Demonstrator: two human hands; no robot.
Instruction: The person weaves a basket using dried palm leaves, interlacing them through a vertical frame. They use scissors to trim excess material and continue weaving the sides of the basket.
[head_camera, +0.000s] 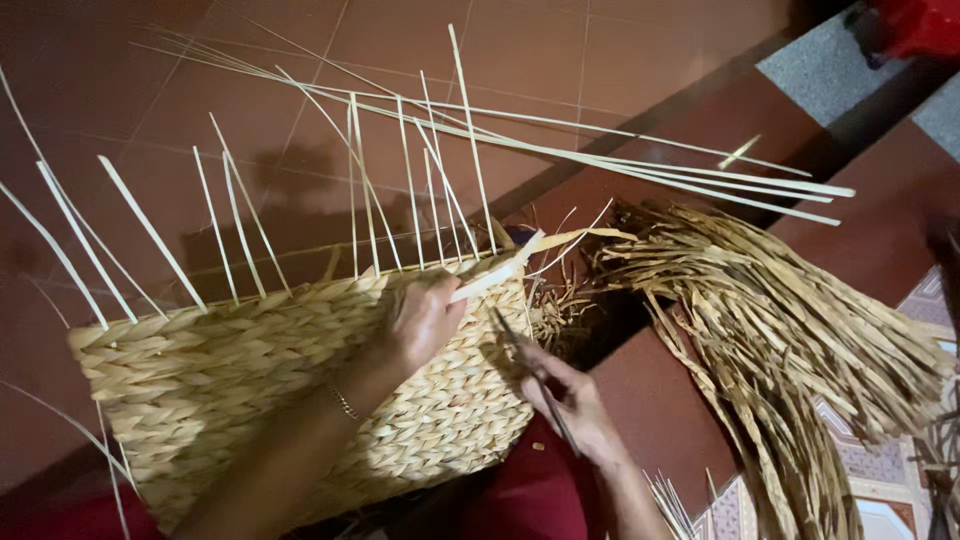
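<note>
Head view — left hand (425, 318) grips strip (497, 276) at basket (250, 370) rim, right hand (572, 395) grasps scissors (535, 375).

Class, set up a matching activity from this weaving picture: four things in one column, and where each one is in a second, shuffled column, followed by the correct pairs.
Things
1. woven basket
2. left hand
3. right hand
4. pile of dried straw

Places
A. heaped on the floor at the right
B. gripping a pale strip at the basket rim
C. under the left forearm, thin stakes rising from its rim
D. holding a thin dark tool beside the basket

Pairs: 1-C, 2-B, 3-D, 4-A
</note>
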